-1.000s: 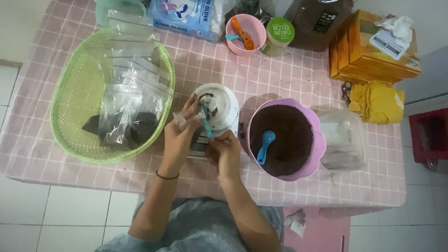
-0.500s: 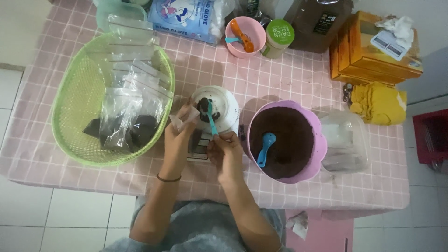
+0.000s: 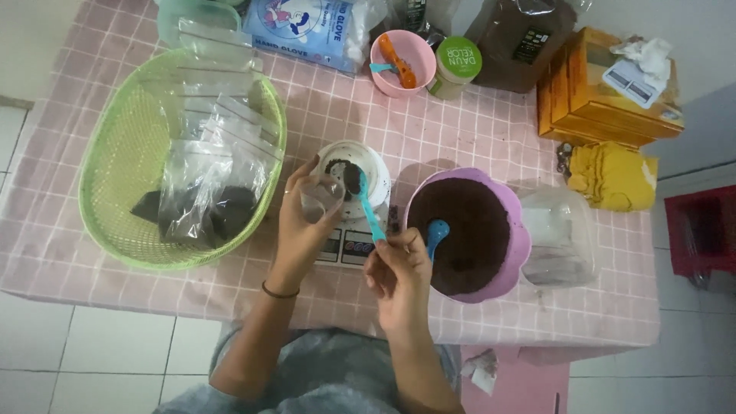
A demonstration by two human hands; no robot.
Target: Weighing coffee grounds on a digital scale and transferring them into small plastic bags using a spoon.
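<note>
2 big containers flank the work: a lime-green oval plastic basket [image 3: 115, 165] of clear zip bags [image 3: 211, 165] on the left, a pink scalloped bowl [image 3: 517, 257] of dark brown powder on the right. Farther back lie a blue-and-white glove box [image 3: 307, 27], an orange cardboard box [image 3: 594, 92], a brown pouch [image 3: 514, 38] and a green-lidded round jar [image 3: 458, 65]. Centre, a white round cup [image 3: 368, 172] sits on a small scale. Left hand [image 3: 303, 226] curls around a small clear bag [image 3: 320, 198]; right hand [image 3: 399, 272] pinches a teal plastic spoon [image 3: 368, 211] heaped dark over the cup.
</note>
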